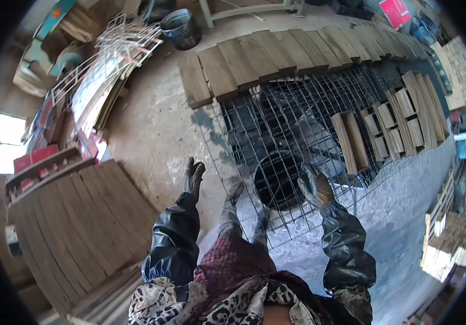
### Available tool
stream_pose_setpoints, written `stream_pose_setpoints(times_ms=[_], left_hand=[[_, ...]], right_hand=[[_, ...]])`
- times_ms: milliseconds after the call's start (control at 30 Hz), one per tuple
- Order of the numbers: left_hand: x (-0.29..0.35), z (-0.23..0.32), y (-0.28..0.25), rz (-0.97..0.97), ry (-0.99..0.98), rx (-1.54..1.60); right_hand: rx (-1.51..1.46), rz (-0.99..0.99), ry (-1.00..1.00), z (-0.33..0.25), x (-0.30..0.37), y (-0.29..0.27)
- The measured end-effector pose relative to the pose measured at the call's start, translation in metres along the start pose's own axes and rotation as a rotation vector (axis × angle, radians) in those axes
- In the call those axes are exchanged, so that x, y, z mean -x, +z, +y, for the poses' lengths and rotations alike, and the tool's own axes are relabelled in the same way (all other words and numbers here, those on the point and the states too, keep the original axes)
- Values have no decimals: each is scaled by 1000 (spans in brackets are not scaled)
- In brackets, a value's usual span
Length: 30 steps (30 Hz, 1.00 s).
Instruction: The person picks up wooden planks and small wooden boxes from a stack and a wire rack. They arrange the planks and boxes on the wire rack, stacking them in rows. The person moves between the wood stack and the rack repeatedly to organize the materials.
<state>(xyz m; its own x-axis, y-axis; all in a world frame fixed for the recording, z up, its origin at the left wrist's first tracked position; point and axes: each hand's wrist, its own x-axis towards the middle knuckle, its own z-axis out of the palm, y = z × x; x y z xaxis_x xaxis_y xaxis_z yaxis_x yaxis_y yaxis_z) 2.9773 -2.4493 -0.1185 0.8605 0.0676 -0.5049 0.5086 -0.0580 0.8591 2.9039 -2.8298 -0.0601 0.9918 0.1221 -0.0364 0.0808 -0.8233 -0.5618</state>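
Observation:
My left hand [192, 177], in a dark glove, hangs over the bare floor left of a wire mesh [244, 138]. Its fingers are partly spread and it holds nothing. My right hand [315, 187], in a dark and brownish glove, is over the mesh's near right part, beside a round black bucket [271, 187] seen through the wires. Its fingers are curled; what they hold, if anything, is hidden. Several short wooden blocks [385, 115] and a trough-like wooden piece [350, 142] lie on the mesh to the right of this hand.
A long row of wooden boards [260, 54] lines the mesh's far side. On the left is a plank-topped stack [81, 222], with a heap of white wire racks [119, 54] beyond. A black bucket [181, 30] stands at the back. Stacked wood pieces [449, 238] are at far right.

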Motion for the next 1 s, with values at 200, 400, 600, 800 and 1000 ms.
stream_pose_setpoints(times_ms=[200, 400, 600, 800, 1000], left_hand=[[-140, 15, -47, 39, 52, -10], [-241, 55, -36, 49, 50, 18], [-299, 67, -33, 47, 33, -40], [-336, 53, -31, -79, 40, 38], [-336, 47, -33, -79, 140, 63]], right_hand=[[-213, 24, 80, 14, -78, 49], [-743, 86, 403, 102, -197, 133], [-1403, 326, 573, 119, -316, 139], [-1167, 527, 491, 168, -398, 146], [-865, 484, 674, 132, -435, 143]])
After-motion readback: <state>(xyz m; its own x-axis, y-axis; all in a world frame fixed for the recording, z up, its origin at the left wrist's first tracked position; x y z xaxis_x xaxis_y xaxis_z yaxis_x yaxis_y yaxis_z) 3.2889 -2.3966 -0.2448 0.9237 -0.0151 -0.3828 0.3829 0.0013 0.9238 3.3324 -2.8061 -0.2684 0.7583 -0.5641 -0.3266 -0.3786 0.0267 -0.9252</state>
